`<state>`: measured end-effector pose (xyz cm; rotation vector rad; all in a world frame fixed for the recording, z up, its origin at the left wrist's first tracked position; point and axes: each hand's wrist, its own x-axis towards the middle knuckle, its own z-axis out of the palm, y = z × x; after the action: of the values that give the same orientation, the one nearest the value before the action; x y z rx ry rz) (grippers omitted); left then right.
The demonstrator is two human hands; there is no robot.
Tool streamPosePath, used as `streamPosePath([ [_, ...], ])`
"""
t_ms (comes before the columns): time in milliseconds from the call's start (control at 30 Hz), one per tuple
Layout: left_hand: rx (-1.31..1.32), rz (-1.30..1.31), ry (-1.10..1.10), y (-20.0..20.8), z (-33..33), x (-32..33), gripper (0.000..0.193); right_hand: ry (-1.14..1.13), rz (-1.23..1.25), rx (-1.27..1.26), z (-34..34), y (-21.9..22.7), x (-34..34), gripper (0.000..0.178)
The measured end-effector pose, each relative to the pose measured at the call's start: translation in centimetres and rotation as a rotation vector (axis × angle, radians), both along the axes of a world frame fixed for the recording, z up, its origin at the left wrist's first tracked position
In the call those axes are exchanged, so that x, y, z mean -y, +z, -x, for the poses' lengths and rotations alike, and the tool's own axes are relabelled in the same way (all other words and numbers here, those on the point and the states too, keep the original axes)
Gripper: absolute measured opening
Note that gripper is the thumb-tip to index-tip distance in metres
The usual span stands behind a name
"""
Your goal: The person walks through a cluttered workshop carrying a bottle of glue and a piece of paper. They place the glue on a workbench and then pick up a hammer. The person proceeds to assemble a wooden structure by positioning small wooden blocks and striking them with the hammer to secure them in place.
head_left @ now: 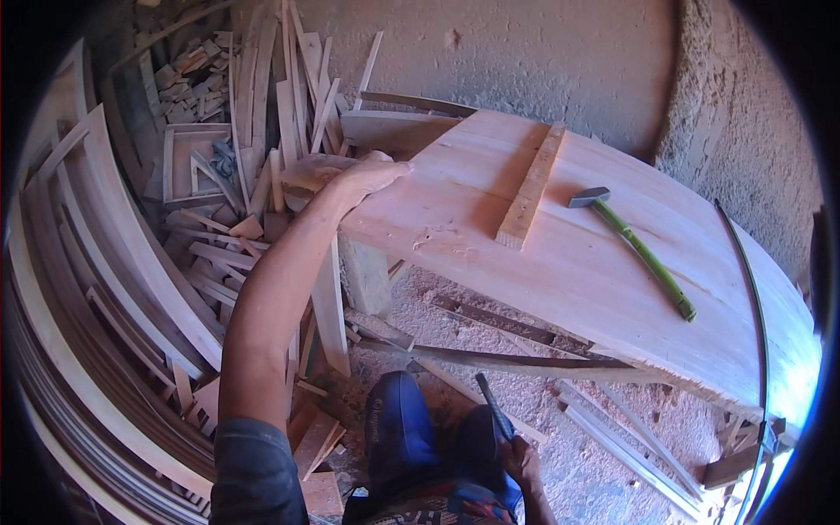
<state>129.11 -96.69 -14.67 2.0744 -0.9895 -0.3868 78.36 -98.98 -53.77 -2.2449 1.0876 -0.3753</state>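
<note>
My left hand (378, 178) lies on the near left corner of a wide wooden panel (420, 210), fingers stretched over its surface. Low beside my knees, my right hand (523, 459) is closed round a dark, slim bar-like tool (493, 404), tip pointing up; its exact kind is hard to make out. On the panel, apart from both hands, rest a short wooden batten (532, 188) and a hammer (634, 248) with a green handle and grey head. Some wood shavings lie near the panel's front edge.
Curved wooden pieces (131, 236) are stacked at the left. Offcuts and upright strips (262, 96) crowd the back left corner, before a rough wall (542, 61). A dark strap or cable (752, 297) crosses the panel's right end. Long wood lengths (630, 446) lie on the dusty floor.
</note>
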Motion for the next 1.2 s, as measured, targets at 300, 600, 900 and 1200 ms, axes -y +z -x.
streamPosePath([
  [300, -0.273, 0.173, -0.036, -1.3, 0.0, 0.5, 0.052, -0.497, -0.086, -0.311, 7.8, -11.0, 0.8, 0.046],
  [600, -0.045, 0.060, 0.003, -0.7, 1.2, -0.6, 0.055, -0.414, -0.201, -0.382, 9.2, -19.8, 0.5, 0.035],
  [900, -0.462, 0.237, -0.071, -2.6, -0.5, 0.1, 0.045, 0.071, -0.416, 0.259, -1.0, 25.0, -5.0, 0.010],
  [1200, -0.751, -0.018, 0.232, 0.9, 1.3, 0.8, 0.054, -0.237, 0.469, -0.041, -7.4, 46.9, 8.0, 0.036],
])
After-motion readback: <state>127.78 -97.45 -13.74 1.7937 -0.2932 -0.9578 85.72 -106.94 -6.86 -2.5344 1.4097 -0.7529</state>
